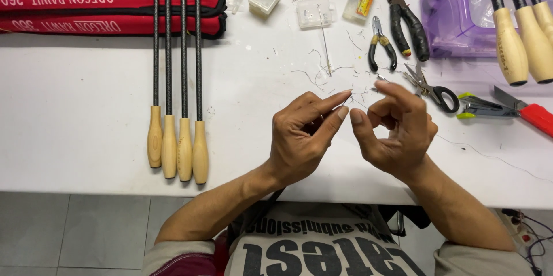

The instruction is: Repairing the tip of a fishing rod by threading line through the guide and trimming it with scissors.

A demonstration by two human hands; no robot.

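Desk's far left corner: red zipped cases (109,8). Next, four dark rods with wooden handles (175,80), laid side by side, handles toward the near edge. Mid-desk, near edge: left hand (302,138) pinching a thin thread (347,100) at its fingertips; right hand (397,132) curled, thumb and forefinger close, whether it grips the thread can't be told. Thread clippings (322,71) lie scattered beyond, so some trimming looks done. Pliers (406,20), scissors (435,89) further right. More handled rods (518,40) at the far right, cut off.

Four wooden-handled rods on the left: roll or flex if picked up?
The four rods look thin and long, so likely some flex at the dark shafts. Rounded wooden handles suggest they could roll if nudged sideways. Probably light, handle-heavy.
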